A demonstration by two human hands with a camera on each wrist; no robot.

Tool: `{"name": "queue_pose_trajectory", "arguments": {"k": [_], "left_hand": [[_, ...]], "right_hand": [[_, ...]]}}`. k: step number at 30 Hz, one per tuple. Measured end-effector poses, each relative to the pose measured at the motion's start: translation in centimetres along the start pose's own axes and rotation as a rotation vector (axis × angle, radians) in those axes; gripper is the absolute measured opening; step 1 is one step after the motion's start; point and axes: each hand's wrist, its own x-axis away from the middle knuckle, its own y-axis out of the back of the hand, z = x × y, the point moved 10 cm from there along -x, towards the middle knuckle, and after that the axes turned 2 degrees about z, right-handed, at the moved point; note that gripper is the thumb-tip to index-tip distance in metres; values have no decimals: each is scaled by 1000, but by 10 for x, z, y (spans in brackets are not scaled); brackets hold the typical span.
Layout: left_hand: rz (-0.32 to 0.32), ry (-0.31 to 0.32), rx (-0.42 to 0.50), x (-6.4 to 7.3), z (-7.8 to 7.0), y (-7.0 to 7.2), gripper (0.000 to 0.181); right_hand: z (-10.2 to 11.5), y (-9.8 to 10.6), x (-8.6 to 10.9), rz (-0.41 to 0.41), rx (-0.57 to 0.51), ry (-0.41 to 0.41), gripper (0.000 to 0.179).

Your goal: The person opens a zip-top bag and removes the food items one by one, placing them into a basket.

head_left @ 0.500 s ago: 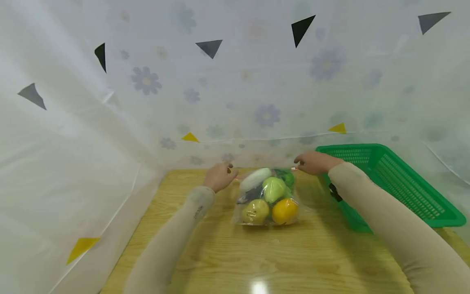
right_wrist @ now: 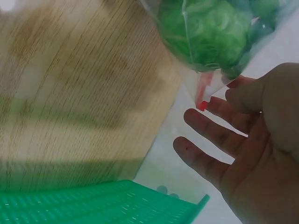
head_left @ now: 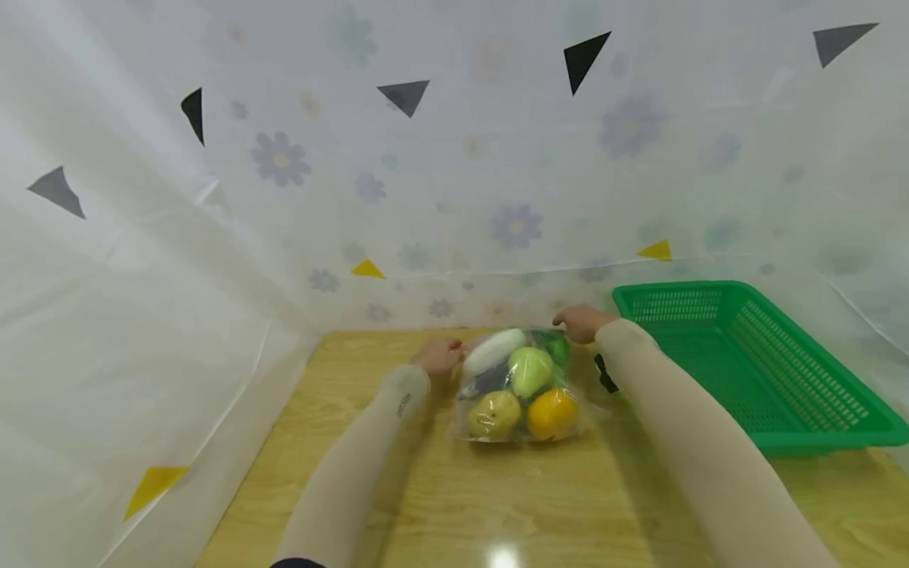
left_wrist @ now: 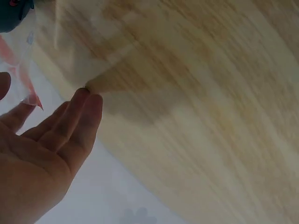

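A clear plastic zip bag (head_left: 465, 430) lies on the wooden table. Inside it are a white elongated vegetable (head_left: 495, 352), a round pale-green fruit (head_left: 530, 371), a yellowish potato-like item (head_left: 494, 415), an orange (head_left: 552, 413), something dark purple and a green vegetable (head_left: 554, 345). My left hand (head_left: 438, 356) is at the bag's upper left corner, its fingers mostly straight; thumb and index finger stand apart around the red-striped seal. At the upper right corner, my right hand (head_left: 582, 323) has its fingers spread, their tips right by the red slider (right_wrist: 202, 105).
A green plastic basket (head_left: 817, 347) with perforated walls stands right of the bag, beside my right forearm. Behind the table (head_left: 490, 505) hangs a pale flowered sheet (head_left: 454, 197) with triangle markers, which continues along the left side.
Both hands have come inward to the bag's upper corners, the left moving right and down, the right moving left. The bag lies in about the same place.
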Motion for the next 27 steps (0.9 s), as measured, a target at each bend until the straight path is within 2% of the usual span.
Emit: {"name": "queue_pose_trajectory", "arguments": {"k": [2,8,12,15,18,21,24,27], "left_hand": [[12,-10,25,0,1,-4,40],[-27,72,201,1,4,1,31],[-73,92,298,0,1,9,24],[-93,82,373,6,-4,15,21],[-101,60,459,17,-10,24,23],[-107,36,518,29,-18,35,25],[-123,-3,530,40,-28,48,25],[-139,-45,510,49,-40,59,26]], "right_hand": [[1,-1,1,8,6,-4,35],[-5,2,4,-16,-31,-30,30],[-5,12,5,-53,-22,8,24],[-2,22,14,-83,-25,43,23],[5,36,31,-121,-45,93,22],[14,53,57,-157,-77,124,22],[23,68,84,-181,-87,140,21],[34,78,109,-215,-47,165,19]]}}
